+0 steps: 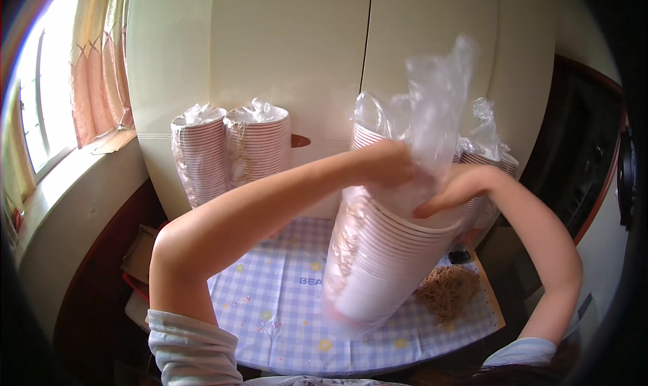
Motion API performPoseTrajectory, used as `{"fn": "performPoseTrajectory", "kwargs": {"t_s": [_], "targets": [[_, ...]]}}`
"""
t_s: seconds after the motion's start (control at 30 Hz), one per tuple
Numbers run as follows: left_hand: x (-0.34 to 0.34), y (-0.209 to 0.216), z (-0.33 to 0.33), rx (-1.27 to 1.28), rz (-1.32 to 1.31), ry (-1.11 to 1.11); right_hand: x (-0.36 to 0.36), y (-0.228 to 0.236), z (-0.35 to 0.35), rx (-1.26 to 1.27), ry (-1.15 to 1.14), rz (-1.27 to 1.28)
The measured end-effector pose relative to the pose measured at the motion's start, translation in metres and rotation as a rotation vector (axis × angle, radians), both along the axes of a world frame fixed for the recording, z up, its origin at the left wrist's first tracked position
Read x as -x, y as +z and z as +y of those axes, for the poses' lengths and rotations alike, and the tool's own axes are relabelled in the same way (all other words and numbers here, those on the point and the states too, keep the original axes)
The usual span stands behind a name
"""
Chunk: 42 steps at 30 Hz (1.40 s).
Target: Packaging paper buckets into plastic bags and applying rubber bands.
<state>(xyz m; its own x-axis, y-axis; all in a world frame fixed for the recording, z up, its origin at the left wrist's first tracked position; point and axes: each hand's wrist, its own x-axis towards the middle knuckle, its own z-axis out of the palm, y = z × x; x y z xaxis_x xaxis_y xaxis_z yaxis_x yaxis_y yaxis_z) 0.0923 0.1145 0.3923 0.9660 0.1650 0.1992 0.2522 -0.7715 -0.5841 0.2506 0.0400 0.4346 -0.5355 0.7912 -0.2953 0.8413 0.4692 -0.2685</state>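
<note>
A tall stack of white paper tubs (385, 271) in a clear plastic bag (442, 95) leans over the table in front of me, its top tilted away to the right. The loose upper end of the bag stands up above the stack. My left hand (395, 163) reaches across the stack's top and is closed round the bag's neck. From the other side my right hand (455, 189) comes in, fingers pressed together on the bag film just over the top tub's rim. Some of its fingertips are hidden by the film.
Two bagged tub stacks (256, 146) stand at the back left against the pale cabinet (290, 48). More bagged stacks (486, 158) stand behind my right hand. A heap of brown string (449, 293) and a small black object (460, 257) lie on the checked tablecloth (270, 285).
</note>
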Motion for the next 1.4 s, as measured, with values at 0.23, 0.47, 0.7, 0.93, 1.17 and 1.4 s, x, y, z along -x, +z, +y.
{"fn": "performPoseTrajectory", "kwargs": {"t_s": [0.23, 0.47, 0.7, 0.93, 1.17, 1.4], "targets": [[-0.011, -0.006, -0.021, 0.808, 0.076, 0.305, -0.046, -0.107, 0.083, -0.295, 0.553, 0.164], [-0.020, -0.066, 0.035, 1.076, -0.080, 0.417, -0.013, -0.099, 0.076, -0.196, 0.429, 0.104], [-0.030, -0.053, 0.017, 1.066, -0.055, 0.445, 0.005, -0.085, 0.060, -0.072, 0.318, 0.033], [-0.030, -0.026, -0.004, 1.026, -0.017, 0.448, 0.018, -0.071, 0.054, 0.017, 0.181, -0.048], [-0.016, -0.002, -0.023, 0.945, 0.118, 0.313, -0.016, -0.053, 0.052, 0.109, 0.021, -0.135], [0.016, 0.063, -0.045, 0.725, -0.449, 0.108, -0.006, -0.003, 0.017, -0.052, 0.009, 0.753]]}}
